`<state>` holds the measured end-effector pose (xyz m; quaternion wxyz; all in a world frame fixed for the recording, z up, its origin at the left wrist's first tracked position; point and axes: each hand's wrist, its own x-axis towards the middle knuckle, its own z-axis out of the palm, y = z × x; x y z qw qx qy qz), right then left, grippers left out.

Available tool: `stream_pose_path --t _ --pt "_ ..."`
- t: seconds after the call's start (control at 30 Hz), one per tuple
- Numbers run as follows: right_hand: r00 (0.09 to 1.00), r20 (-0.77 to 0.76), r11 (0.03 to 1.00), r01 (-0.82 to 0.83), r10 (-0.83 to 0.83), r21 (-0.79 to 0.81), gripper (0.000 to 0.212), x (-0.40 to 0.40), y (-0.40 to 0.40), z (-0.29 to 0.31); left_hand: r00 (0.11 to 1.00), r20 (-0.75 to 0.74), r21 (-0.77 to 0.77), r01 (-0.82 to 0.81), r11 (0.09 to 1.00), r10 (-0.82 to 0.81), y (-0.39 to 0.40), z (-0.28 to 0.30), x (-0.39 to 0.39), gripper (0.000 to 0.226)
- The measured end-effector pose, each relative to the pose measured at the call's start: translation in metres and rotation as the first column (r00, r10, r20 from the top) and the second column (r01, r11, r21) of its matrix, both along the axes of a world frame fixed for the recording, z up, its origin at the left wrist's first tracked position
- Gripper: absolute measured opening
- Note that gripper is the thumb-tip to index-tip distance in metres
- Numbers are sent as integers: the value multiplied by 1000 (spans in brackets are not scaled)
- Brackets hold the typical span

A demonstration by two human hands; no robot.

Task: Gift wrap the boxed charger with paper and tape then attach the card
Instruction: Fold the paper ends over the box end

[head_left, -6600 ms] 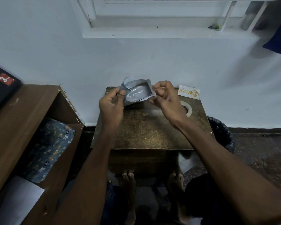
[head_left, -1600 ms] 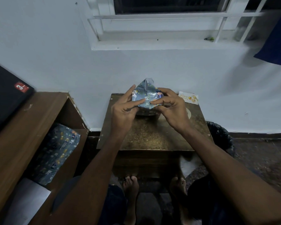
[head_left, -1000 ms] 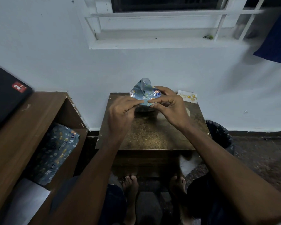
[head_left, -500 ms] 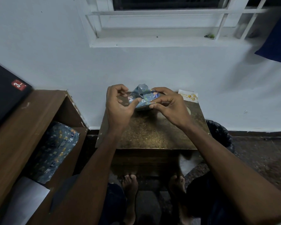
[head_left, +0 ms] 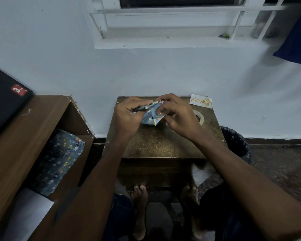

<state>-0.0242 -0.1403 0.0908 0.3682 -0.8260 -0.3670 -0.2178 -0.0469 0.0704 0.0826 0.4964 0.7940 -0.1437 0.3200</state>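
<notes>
Where white wall (head_left: 163, 72) stands, brown table (head_left: 163, 145).

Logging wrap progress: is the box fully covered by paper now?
Cannot tell fully. Patterned wrapping paper covers every visible face, pinched by the left hand and right hand; hidden sides unseen.

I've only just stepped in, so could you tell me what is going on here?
A person is gift-wrapping a small parcel over a little brown table. The left hand and right hand both pinch its patterned paper. The tape roll and birthday card lie unused behind.
</notes>
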Motion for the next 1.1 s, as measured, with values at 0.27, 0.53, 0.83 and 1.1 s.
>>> stream_pose_path --t 0.27,0.53,0.83,1.1 --pt "999 -20 999 31 -30 21 48 -13 1 12 987 -64 -43 148 988 -150 11 14 -3 28" --pt "996 84 998 0 -5 56 43 -8 -4 13 957 -169 12 243 970 -237 14 14 -9 38" --pt "999 30 995 13 -16 94 36 -6 -10 14 958 -153 92 258 962 -243 11 20 -14 44" --pt "999 42 997 -11 8 71 39 -8 -12 16 950 -83 21 304 952 -302 19 22 -16 40"
